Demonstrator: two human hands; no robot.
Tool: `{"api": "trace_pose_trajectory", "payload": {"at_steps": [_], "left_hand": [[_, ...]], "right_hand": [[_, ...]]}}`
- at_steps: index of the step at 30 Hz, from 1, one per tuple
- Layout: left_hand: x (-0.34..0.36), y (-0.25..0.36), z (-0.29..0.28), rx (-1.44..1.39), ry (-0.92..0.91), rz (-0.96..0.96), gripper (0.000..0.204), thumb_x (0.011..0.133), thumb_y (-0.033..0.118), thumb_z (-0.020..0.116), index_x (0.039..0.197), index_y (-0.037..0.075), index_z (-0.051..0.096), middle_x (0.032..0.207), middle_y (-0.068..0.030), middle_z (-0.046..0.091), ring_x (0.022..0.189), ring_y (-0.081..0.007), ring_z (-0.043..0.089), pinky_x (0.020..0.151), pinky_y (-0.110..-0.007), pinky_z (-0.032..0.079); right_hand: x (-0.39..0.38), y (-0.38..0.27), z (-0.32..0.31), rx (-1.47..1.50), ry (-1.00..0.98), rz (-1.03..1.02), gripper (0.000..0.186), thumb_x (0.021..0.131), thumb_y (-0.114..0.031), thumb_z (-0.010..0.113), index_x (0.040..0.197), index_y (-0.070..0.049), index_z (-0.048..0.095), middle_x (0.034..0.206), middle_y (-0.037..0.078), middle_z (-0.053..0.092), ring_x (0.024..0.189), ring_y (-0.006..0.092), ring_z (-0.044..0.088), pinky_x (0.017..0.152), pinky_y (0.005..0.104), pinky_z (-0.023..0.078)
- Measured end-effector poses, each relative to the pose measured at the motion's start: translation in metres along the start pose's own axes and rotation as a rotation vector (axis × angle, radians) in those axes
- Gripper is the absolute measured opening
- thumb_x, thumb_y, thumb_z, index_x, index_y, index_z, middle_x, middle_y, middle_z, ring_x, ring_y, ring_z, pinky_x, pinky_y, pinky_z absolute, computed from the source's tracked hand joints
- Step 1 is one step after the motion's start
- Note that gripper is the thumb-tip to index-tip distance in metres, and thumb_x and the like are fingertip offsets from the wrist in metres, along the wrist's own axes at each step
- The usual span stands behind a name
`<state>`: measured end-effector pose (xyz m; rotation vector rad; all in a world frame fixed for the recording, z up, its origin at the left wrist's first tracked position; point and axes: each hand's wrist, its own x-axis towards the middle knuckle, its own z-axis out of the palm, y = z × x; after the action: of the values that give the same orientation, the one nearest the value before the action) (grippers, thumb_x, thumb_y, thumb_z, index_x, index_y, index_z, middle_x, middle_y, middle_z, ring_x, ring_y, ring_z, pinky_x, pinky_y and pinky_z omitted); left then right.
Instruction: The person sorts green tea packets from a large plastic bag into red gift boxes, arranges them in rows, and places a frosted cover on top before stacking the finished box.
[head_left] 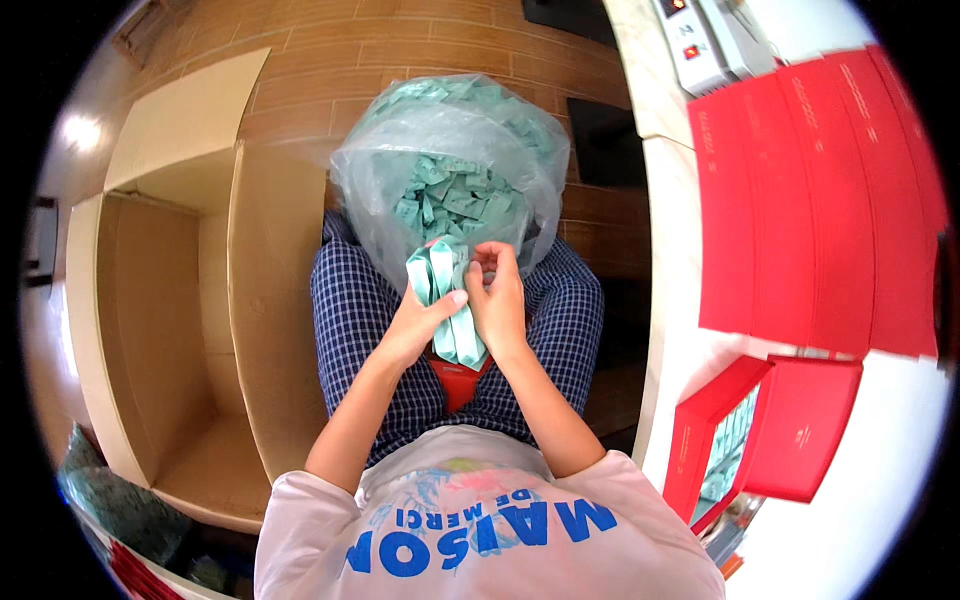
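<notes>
My left hand (420, 325) is closed round a stack of long mint-green packets (447, 330) above my lap, its thumb pressing across them. My right hand (493, 295) is at the stack's right side, fingers curled against the packets. Just beyond both hands, a translucent plastic bag (365, 165) full of small mint-green packets (460, 195) rests between my knees, on checked trousers. Something red (460, 385), partly hidden by the stack, lies in my lap.
An open cardboard box (160, 300) stands at left, above a bag of green material (110, 480). The pale table (890, 430) at right holds flat red cartons (770, 200), an open red box (810, 430) with green packets and a white machine (715, 45). Wooden flooring (310, 50) lies beyond.
</notes>
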<state>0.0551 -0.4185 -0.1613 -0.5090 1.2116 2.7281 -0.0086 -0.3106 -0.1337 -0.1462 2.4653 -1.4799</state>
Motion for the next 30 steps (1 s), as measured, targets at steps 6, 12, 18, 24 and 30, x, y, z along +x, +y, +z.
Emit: {"api": "trace_pose_trajectory", "payload": {"at_steps": [6,12,18,24,30], "left_hand": [[-0.005,-0.016,0.036,0.002,0.087,0.085,0.089,0.078,0.041,0.068,0.145,0.006,0.022,0.13,-0.0122,0.044,0.119,-0.023,0.045,0.099,-0.034,0.038],[-0.002,-0.033,0.071,0.202,-0.2,0.108,0.081,0.083,0.047,0.058,0.144,0.006,0.023,0.131,-0.0131,0.044,0.122,-0.0237,0.044,0.101,-0.035,0.036],[-0.024,-0.025,0.135,-0.173,0.033,-0.198,0.07,0.092,0.065,0.027,0.131,0.009,0.042,0.124,-0.0058,0.051,0.115,-0.0214,0.05,0.099,-0.036,0.039],[-0.019,-0.016,0.124,-0.411,-0.099,0.049,0.073,0.087,0.071,0.033,0.115,0.008,0.053,0.086,-0.0024,0.052,0.078,-0.016,0.049,0.073,-0.032,0.044],[-0.03,-0.018,0.147,-0.325,0.179,0.107,0.073,0.086,0.074,0.029,0.105,0.008,0.052,0.08,-0.004,0.051,0.073,-0.0179,0.049,0.069,-0.031,0.044]], "right_hand": [[-0.041,-0.012,-0.066,0.52,-0.212,0.291,0.039,0.095,-0.029,0.054,0.123,-0.003,0.049,0.113,0.008,0.056,0.107,0.015,0.051,0.095,0.0288,0.038],[-0.094,0.007,-0.097,0.627,-0.06,0.291,0.054,0.082,-0.031,0.071,0.122,0.001,0.05,0.116,0.011,0.058,0.1,0.0193,0.058,0.085,0.0307,0.046],[-0.113,-0.011,-0.11,-0.231,0.42,-0.267,0.059,0.068,-0.018,0.078,0.118,-0.003,0.05,0.107,0.017,0.056,0.095,0.0342,0.06,0.08,0.0375,0.05],[-0.142,-0.022,-0.113,-0.155,0.316,-0.333,0.067,0.066,-0.022,0.079,0.122,-0.002,0.046,0.111,0.018,0.054,0.096,0.0338,0.058,0.077,0.0388,0.051],[-0.158,-0.018,-0.122,-0.167,0.396,-0.433,0.069,0.071,-0.027,0.077,0.126,0.001,0.044,0.117,0.021,0.052,0.106,0.0373,0.052,0.087,0.0424,0.045]]}}
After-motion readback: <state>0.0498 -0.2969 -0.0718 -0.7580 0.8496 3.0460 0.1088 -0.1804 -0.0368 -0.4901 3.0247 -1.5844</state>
